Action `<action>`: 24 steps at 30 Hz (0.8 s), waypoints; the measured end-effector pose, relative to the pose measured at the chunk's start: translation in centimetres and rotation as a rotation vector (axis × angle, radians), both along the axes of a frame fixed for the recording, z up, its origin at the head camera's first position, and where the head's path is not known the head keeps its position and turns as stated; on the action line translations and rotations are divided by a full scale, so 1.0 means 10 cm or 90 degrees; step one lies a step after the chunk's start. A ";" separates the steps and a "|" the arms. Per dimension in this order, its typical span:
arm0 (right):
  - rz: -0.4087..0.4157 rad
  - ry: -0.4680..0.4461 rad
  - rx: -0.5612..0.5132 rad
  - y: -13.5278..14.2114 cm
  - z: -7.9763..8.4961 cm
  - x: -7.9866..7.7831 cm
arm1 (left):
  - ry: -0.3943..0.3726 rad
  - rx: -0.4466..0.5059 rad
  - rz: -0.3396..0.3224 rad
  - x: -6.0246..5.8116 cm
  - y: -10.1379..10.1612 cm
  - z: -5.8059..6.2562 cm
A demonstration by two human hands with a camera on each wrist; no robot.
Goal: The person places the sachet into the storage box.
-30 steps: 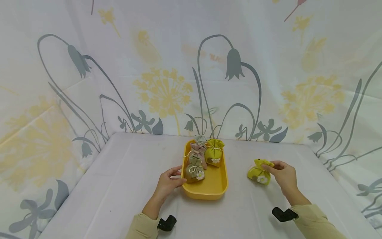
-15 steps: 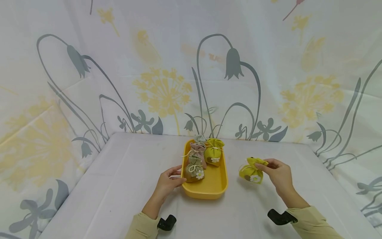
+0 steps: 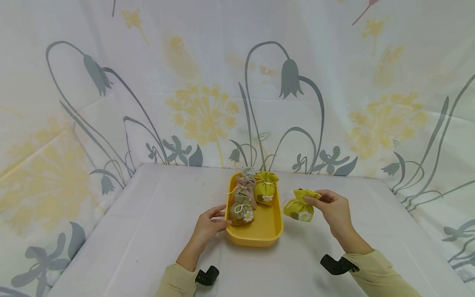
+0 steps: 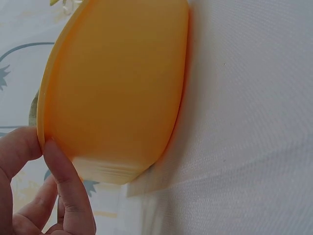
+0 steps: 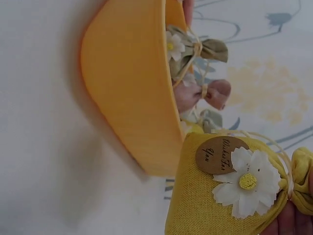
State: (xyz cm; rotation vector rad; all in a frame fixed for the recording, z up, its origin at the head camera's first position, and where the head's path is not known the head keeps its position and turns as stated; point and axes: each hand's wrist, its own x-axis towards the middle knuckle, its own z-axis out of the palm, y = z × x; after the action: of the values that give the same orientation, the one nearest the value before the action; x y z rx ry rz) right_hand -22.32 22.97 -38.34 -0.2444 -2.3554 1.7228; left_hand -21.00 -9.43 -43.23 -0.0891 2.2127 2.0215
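A yellow plastic bin [image 3: 256, 242] stands on the table with several small drawstring pouches in it. My left hand [image 3: 208, 227] pinches its left rim between thumb and fingers, as the left wrist view also shows. In the bin are an olive-green pouch [image 3: 241, 209], a pink pouch [image 3: 246, 185], a pale grey-green pouch [image 3: 248, 172] and a yellow-green pouch [image 3: 265, 189]. Right of the bin, my right hand [image 3: 335, 212] pinches another yellow-green pouch [image 5: 195, 205] by its gathered top, above the table. A white flower and a round brown tag decorate it.
A white cloth covers the table [image 3: 148, 231]. Behind it hangs a pale curtain [image 3: 208, 53] printed with grey and yellow flowers. Each wrist bears a black device, such as the right one [image 3: 338, 265].
My right hand has carried the yellow-green pouch leftward and slightly up, close to the bin's right side. My left hand and the bin have stayed in place.
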 end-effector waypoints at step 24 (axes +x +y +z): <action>0.077 -0.019 0.007 -0.58 0.06 -0.30 | 0.005 0.003 0.006 -0.11 -0.03 -0.25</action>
State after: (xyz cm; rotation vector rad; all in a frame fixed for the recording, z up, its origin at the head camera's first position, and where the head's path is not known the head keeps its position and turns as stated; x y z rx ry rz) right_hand -25.31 17.15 -37.78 -0.1286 -2.4464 1.7714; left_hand -22.14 -9.69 -45.73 -0.0911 2.2160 2.0359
